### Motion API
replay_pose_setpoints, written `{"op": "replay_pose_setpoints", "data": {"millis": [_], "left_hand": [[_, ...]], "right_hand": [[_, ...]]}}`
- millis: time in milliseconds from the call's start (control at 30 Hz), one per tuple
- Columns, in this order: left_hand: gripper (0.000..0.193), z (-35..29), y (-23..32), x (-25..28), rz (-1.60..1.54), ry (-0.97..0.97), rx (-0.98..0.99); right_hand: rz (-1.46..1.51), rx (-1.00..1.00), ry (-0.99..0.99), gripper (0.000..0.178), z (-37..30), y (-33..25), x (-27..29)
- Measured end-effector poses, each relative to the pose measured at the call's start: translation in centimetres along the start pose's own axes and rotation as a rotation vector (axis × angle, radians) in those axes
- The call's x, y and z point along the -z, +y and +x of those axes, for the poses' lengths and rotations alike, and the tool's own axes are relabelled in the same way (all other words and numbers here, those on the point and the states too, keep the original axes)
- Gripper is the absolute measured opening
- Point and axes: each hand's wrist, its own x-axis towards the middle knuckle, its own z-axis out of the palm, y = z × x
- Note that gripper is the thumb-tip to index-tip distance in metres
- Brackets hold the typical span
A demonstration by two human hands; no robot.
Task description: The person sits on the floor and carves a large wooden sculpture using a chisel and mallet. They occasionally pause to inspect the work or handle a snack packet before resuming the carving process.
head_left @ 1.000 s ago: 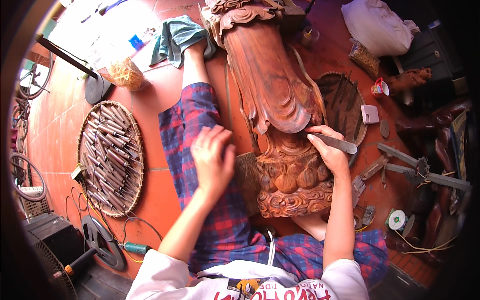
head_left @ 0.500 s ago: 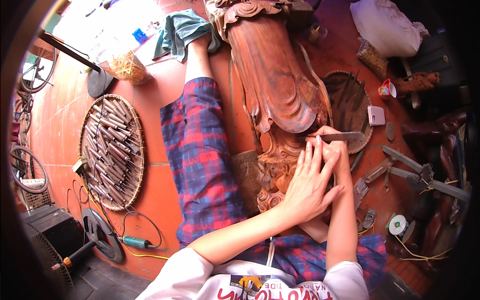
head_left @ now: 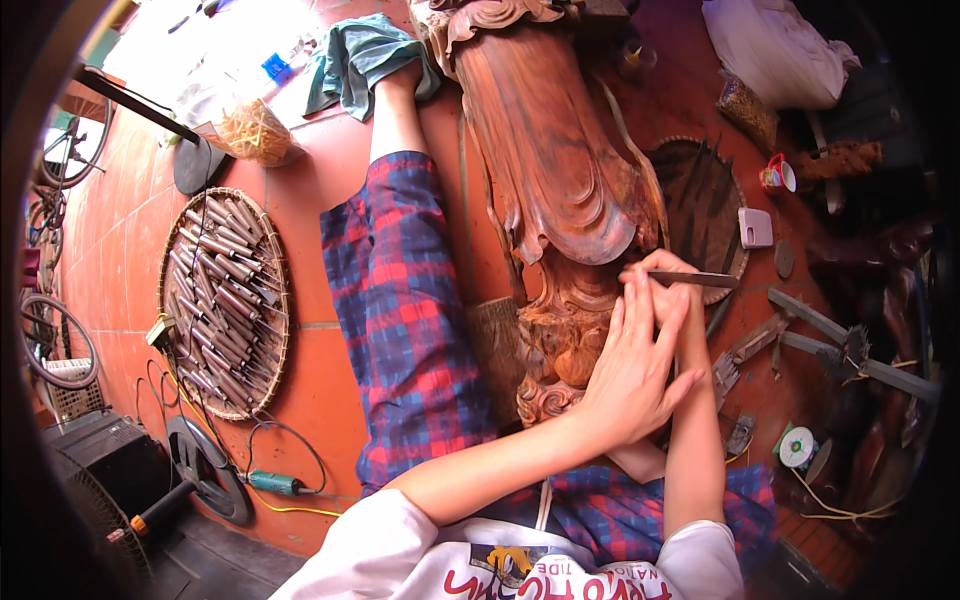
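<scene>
Right of centre, the right hand (head_left: 668, 264) has its fingers curled around a metal blade (head_left: 710, 280). The left hand (head_left: 630, 375), fingers nearly straight, overlaps it. The wooden carving (head_left: 545, 145) runs from top centre to middle.

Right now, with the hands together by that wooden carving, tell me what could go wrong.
The flat metal tool in the right hand might slip and mark the carving beside it; its inner end is hidden by the hands. The left hand lies across the right, fingertips near the tool, so a slip could nick them. If the carving shifted, its near end might press on the bare skin of the folded leg close by.
</scene>
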Motion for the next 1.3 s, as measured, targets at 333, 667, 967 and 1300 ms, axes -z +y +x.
{"op": "replay_pose_setpoints", "data": {"millis": [333,667,967,1300], "left_hand": [[0.09,0.8,-0.6,0.6,0.011,-0.011,-0.004],[0.096,-0.3,-0.2,1.0,0.036,-0.035,-0.025],[0.095,-0.1,0.0,0.7,0.023,-0.017,-0.027],[0.085,-0.4,1.8,2.2,-0.065,-0.07,-0.074]], "right_hand": [[-0.096,0.026,-0.015,0.012,0.5,-0.4,-0.2],[-0.133,0.07,-0.069,0.011,0.4,-0.2,0.2],[-0.136,0.044,-0.054,0.012,0.9,0.0,0.9],[-0.053,0.189,-0.031,0.013,-0.7,-3.5,2.6]]}}
